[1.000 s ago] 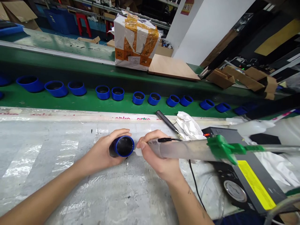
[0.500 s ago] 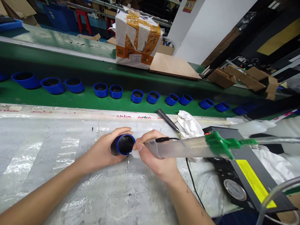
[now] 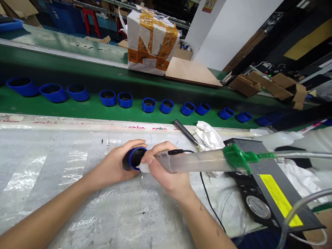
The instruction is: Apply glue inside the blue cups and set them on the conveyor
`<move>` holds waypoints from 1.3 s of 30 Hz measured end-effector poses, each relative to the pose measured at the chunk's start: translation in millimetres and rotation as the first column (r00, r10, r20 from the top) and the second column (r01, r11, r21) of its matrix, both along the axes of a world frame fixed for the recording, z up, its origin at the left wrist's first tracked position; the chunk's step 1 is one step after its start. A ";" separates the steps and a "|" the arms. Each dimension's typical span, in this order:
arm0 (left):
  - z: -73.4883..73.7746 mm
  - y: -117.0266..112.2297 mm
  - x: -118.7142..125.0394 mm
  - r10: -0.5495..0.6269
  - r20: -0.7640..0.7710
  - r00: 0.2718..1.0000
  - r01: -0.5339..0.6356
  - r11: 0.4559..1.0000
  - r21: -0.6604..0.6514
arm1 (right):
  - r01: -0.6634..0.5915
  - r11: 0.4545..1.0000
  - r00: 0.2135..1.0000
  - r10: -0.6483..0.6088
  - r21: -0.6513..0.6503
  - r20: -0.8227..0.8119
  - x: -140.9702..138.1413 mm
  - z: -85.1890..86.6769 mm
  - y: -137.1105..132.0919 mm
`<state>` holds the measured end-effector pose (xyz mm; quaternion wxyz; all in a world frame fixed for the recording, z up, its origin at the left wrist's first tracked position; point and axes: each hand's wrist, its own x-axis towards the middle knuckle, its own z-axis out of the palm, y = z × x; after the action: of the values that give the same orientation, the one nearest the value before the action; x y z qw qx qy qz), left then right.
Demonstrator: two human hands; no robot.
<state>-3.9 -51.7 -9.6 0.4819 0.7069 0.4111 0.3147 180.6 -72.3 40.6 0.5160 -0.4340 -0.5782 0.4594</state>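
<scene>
My left hand (image 3: 116,162) is wrapped round a short dark cup (image 3: 127,161) with a blue rim, tilted so its open mouth faces up and to the right. In my right hand (image 3: 166,173) lies a translucent glue-dispensing syringe (image 3: 199,162), gripped near its front end. The white tip (image 3: 143,168) of the syringe is at the lower right of the cup's rim; my fingers partly hide it, and I cannot tell whether it touches. A green cap (image 3: 236,158) closes the syringe's rear, with a clear hose (image 3: 298,155) running off to the right.
Several blue-rimmed cups (image 3: 148,104) stand in a row along the green conveyor (image 3: 89,110). A black-handled knife-like tool (image 3: 186,133) and crumpled white tissue (image 3: 209,135) lie behind my right hand. A dark control box (image 3: 272,180) sits at right; a taped carton (image 3: 151,43) stands beyond the belt.
The syringe and my right hand have moved slightly left along the cup's rim. The cup has turned a little in my left hand. The row of cups has shifted left on the conveyor.
</scene>
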 end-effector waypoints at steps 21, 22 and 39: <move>3.0 0.9 0.4 0.001 -0.031 1.000 0.000 0.999 0.048 | 0.074 0.996 0.992 -0.069 0.051 -0.102 -6.0 -12.3 -1.3; 2.2 0.8 0.2 0.000 -0.026 1.000 0.001 0.999 0.044 | 0.074 0.996 0.991 -0.068 0.053 -0.111 -6.1 -12.7 -1.0; -0.5 1.3 0.2 0.005 -0.041 0.999 -0.004 1.000 0.019 | 0.202 0.977 0.977 -0.195 0.074 -0.090 -3.5 -12.0 5.4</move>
<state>-3.7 -50.4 -10.1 0.4661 0.7168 0.4193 0.3052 177.0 -66.9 28.6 0.6002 -0.4486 -0.5288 0.3986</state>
